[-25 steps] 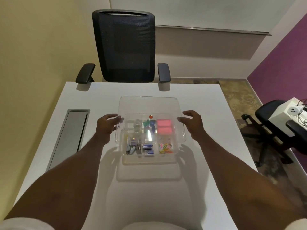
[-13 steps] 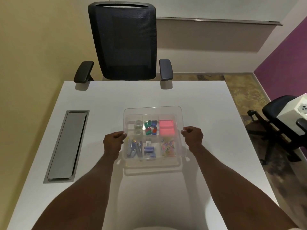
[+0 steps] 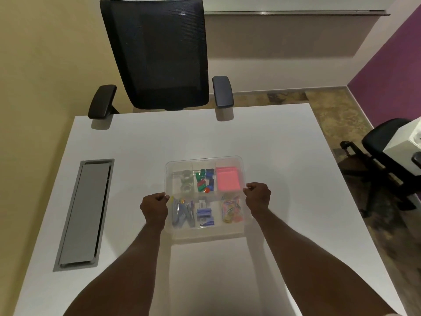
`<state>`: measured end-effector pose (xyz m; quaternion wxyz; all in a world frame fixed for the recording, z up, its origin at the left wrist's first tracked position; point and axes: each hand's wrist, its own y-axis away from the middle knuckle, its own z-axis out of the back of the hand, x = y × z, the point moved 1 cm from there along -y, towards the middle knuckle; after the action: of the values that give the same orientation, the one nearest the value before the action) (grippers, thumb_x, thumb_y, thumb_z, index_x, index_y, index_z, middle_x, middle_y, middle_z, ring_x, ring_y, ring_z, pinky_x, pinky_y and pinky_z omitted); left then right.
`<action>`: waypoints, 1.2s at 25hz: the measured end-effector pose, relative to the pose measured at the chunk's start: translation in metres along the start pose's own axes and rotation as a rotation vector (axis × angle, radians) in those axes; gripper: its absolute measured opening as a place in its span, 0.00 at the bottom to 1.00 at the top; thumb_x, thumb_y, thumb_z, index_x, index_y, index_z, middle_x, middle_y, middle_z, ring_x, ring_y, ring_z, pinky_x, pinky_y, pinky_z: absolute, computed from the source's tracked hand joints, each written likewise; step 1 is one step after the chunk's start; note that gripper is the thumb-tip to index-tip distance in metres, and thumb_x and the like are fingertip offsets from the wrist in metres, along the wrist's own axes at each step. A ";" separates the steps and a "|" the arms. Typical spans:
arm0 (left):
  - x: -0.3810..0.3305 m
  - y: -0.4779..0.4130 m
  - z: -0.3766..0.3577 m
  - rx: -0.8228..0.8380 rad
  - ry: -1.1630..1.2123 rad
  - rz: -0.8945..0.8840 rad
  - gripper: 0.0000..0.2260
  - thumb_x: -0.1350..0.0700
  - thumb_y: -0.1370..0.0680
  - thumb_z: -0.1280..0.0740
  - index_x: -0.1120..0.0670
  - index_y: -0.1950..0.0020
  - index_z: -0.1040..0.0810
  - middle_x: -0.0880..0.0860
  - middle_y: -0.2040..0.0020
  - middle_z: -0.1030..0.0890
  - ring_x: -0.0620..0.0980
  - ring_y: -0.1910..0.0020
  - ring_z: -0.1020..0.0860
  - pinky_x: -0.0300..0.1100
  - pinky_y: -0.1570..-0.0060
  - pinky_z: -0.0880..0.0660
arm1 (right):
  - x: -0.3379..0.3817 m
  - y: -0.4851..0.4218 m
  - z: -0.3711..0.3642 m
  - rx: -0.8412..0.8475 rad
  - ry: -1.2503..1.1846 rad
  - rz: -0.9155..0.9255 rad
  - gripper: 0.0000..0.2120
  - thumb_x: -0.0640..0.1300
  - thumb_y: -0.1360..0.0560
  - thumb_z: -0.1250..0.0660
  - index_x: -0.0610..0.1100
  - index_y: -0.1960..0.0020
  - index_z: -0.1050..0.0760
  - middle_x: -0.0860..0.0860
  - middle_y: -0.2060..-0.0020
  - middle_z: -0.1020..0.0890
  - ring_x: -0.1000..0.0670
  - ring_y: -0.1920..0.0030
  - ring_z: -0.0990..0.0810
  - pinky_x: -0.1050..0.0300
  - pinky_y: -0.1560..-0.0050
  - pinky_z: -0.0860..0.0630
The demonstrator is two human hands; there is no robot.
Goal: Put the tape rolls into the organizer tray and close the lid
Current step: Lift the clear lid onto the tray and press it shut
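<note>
While the clear organizer tray (image 3: 206, 233) sits on the white table (image 3: 273, 156), the left hand (image 3: 153, 207) curls closed against its left edge and the right hand (image 3: 258, 196) curls closed against its right edge, both seeming to grip the transparent lid (image 3: 205, 159) lying over it (whether it is fully seated I cannot tell). Two clear tape rolls (image 3: 186, 182) lie in the far-left compartment, beside coloured clips (image 3: 205, 180) and a pink pad (image 3: 227, 181). A black chair (image 3: 159, 53) stands beyond the table.
</note>
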<state>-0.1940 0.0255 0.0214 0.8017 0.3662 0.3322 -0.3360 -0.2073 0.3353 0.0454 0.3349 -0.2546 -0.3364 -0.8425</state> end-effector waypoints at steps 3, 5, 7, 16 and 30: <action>0.001 -0.002 -0.002 -0.002 -0.020 0.019 0.12 0.65 0.23 0.24 0.68 0.40 0.14 0.67 0.41 0.13 0.62 0.37 0.15 0.52 0.30 0.22 | -0.001 -0.001 -0.003 -0.001 0.025 -0.004 0.12 0.36 0.24 0.27 0.36 0.41 0.17 0.40 0.43 0.15 0.41 0.40 0.17 0.49 0.34 0.22; 0.001 -0.003 -0.003 -0.002 -0.028 0.023 0.12 0.65 0.23 0.24 0.68 0.40 0.14 0.67 0.42 0.13 0.62 0.38 0.15 0.53 0.30 0.22 | -0.002 -0.002 -0.004 0.002 0.033 -0.005 0.12 0.36 0.24 0.27 0.36 0.41 0.17 0.40 0.43 0.14 0.41 0.41 0.16 0.49 0.35 0.21; 0.001 -0.003 -0.004 -0.010 -0.033 0.030 0.12 0.64 0.23 0.24 0.68 0.40 0.14 0.67 0.42 0.13 0.62 0.38 0.15 0.54 0.30 0.22 | -0.004 -0.003 -0.005 0.009 0.029 -0.007 0.12 0.36 0.24 0.27 0.36 0.41 0.17 0.40 0.43 0.14 0.41 0.41 0.16 0.48 0.35 0.21; -0.002 0.004 -0.003 -0.001 0.031 0.165 0.13 0.64 0.23 0.23 0.66 0.40 0.14 0.65 0.41 0.13 0.62 0.40 0.14 0.53 0.34 0.19 | -0.014 -0.003 0.001 0.012 0.011 -0.014 0.12 0.35 0.25 0.26 0.35 0.42 0.16 0.39 0.44 0.14 0.41 0.42 0.15 0.48 0.35 0.21; 0.023 0.068 -0.002 0.057 0.033 0.247 0.11 0.64 0.24 0.23 0.64 0.43 0.12 0.63 0.44 0.12 0.62 0.42 0.14 0.53 0.36 0.17 | -0.064 0.035 0.034 -0.002 0.046 -0.014 0.11 0.35 0.25 0.26 0.35 0.43 0.16 0.39 0.44 0.14 0.41 0.42 0.16 0.51 0.35 0.21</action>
<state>-0.1281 0.0547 0.0272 0.8207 0.4324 0.2879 -0.2379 -0.1333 0.3668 0.0394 0.3366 -0.2329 -0.3296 -0.8508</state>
